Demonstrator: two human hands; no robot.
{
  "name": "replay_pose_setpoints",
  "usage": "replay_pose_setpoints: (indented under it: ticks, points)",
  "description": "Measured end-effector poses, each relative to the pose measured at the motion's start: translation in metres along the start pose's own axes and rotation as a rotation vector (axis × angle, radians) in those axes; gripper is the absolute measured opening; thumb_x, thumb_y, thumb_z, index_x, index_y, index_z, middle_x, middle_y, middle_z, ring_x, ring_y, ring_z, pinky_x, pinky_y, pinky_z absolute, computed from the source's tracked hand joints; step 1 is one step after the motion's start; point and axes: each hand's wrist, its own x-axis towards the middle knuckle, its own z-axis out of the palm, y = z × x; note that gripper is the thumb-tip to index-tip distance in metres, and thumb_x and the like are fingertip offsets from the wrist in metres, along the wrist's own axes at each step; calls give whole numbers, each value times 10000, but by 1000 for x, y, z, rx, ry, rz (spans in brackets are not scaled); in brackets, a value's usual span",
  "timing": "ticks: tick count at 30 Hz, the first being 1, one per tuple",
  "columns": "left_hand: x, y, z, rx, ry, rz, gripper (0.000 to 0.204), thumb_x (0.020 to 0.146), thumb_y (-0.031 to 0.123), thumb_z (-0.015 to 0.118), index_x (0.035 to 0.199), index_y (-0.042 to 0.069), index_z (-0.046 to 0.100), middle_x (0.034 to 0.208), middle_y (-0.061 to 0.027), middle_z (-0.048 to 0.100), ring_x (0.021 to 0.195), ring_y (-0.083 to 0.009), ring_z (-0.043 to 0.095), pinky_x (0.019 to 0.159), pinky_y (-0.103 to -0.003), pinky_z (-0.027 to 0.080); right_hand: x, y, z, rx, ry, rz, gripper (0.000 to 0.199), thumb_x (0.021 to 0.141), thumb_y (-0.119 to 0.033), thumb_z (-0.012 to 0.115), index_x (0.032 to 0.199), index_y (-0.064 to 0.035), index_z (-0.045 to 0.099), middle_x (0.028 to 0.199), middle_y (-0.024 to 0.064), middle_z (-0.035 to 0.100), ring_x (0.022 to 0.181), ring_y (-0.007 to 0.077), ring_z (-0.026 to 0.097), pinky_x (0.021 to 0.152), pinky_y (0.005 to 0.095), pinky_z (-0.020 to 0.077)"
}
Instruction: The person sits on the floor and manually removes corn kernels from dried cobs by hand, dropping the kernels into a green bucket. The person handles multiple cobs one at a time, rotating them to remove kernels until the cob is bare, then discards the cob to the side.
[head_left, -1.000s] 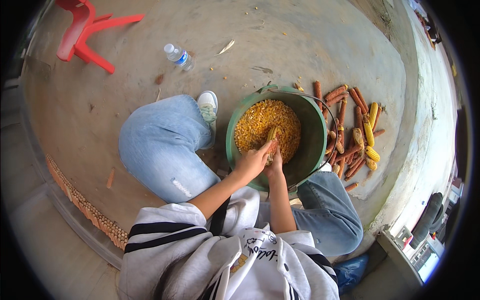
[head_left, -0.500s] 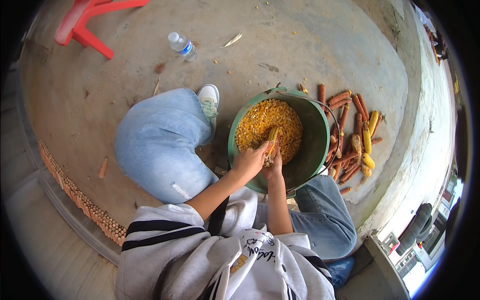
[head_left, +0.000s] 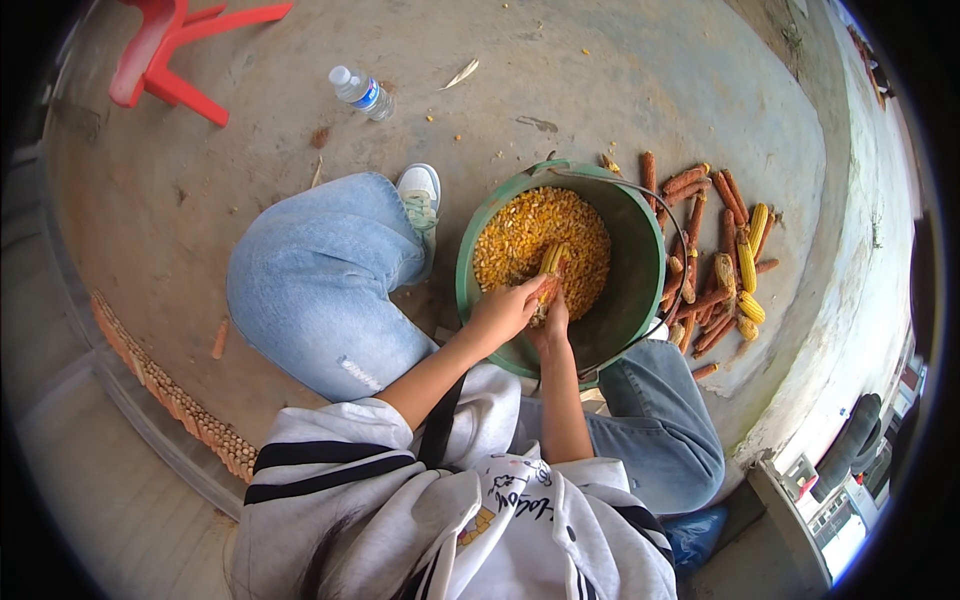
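A partly stripped ear of corn (head_left: 555, 260), with yellow kernels at its far end and reddish bare cob nearer me, is held over the green bucket (head_left: 640, 245). My left hand (head_left: 503, 312) grips it from the left, fingers closed and thumb lying along the cob. Wrapped around its near right side is my right hand (head_left: 551, 325), close against the left. Loose yellow corn kernels (head_left: 528, 222) cover the bucket's bottom beneath the ear. My fingers hide part of the cob.
Right of the bucket lies a pile of bare red cobs (head_left: 712, 300) with a few yellow ears (head_left: 747, 262). The bucket's wire handle (head_left: 683, 235) hangs over its right rim. A water bottle (head_left: 362, 94) and a red plastic stool (head_left: 165, 55) stand farther off at left.
The view has shifted slightly. Both hands stay on the ear of corn over the bucket, with only a small shift in their grip.
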Motion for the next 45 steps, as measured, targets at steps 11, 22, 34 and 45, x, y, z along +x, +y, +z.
replay_pose_setpoints:
  ticks: [11,22,34,45]
  points:
    - [2,2,5,102,29,-24,405,833,142,513,1236,175,481,760,-191,607,638,-351,590,573,-415,470,1,2,8,-14,36,-35,499,946,-442,260,1248,-76,412,1132,80,521,1020,218,528,847,384,455]
    - [30,16,17,347,32,-3,426,840,183,494,1260,245,462,668,-183,601,583,-340,588,557,-442,478,14,8,5,7,15,-33,502,934,-474,221,1238,-134,430,1167,51,521,1044,232,518,869,411,439]
    - [-10,23,-11,200,-50,-46,397,836,170,514,1231,148,489,895,-202,612,826,-351,594,725,-404,476,19,7,5,56,-28,-74,507,949,-418,234,1172,-21,456,1071,136,552,976,260,558,828,410,467]
    - [-4,17,-11,262,-70,-130,417,847,185,517,1258,154,458,1053,-185,577,935,-354,566,804,-381,466,0,-5,20,116,-74,-6,531,944,-440,173,1183,-55,448,1108,133,542,1014,279,541,870,454,443]
